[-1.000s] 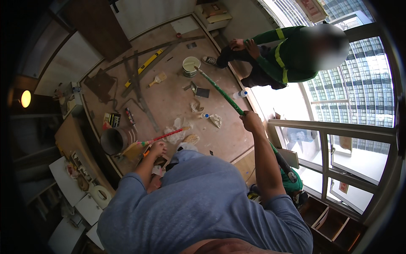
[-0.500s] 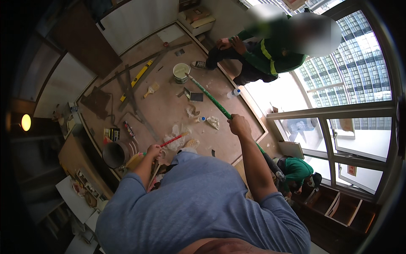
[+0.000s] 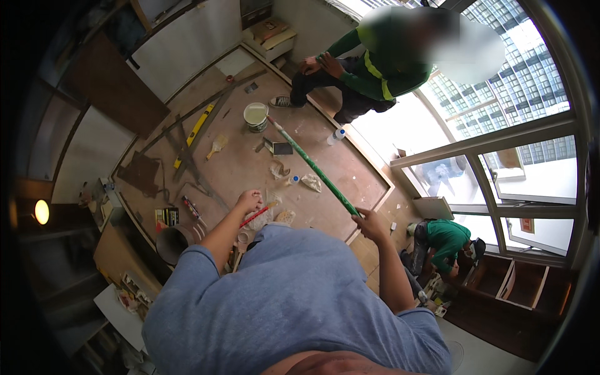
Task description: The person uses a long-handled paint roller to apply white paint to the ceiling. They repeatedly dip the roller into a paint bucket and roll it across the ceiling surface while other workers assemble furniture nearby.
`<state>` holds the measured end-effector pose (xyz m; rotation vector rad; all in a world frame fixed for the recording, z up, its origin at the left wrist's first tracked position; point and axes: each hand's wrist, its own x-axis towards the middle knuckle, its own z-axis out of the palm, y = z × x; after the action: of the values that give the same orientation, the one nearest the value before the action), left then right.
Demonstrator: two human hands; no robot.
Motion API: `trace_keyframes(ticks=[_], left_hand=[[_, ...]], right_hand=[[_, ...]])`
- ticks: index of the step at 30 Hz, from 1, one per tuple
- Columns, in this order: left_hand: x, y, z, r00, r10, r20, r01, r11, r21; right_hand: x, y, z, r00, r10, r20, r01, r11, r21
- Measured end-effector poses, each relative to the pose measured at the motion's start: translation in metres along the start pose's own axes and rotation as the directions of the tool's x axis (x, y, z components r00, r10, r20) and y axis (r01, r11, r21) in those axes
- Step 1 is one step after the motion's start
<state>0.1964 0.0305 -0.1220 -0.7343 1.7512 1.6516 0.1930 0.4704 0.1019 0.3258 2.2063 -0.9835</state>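
Green pole, head view: slants from right hand to bucket edge, contact unclear. Careless swing could tip bucket. Right forearm extended forward, fingers closed around pole. Left forearm angled inward, left hand near red stick; fingers look curled, can't tell if gripping.

The head-worn fisheye camera looks steeply down from above and behind the left hand and right hand. The blue shirt sits nearer the lens than either; the brown surface spreads beyond them, and windows curve past the right hand.
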Motion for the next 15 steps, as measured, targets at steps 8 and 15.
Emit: trace_keyframes(ticks=[8, 15], left_hand=[[0.017, 0.092, 0.053, 0.997, -0.009, 0.082, 0.017, 0.995, -0.101], [0.007, 0.171, 0.064, 0.984, 0.15, -0.095, -0.178, 0.844, -0.505]], right_hand=[[-0.129, 0.047, -0.03, 0.987, 0.044, 0.157, -0.104, 0.911, 0.398], [-0.166, 0.058, -0.022, 0.983, -0.004, 0.183, -0.098, 0.831, 0.547]])
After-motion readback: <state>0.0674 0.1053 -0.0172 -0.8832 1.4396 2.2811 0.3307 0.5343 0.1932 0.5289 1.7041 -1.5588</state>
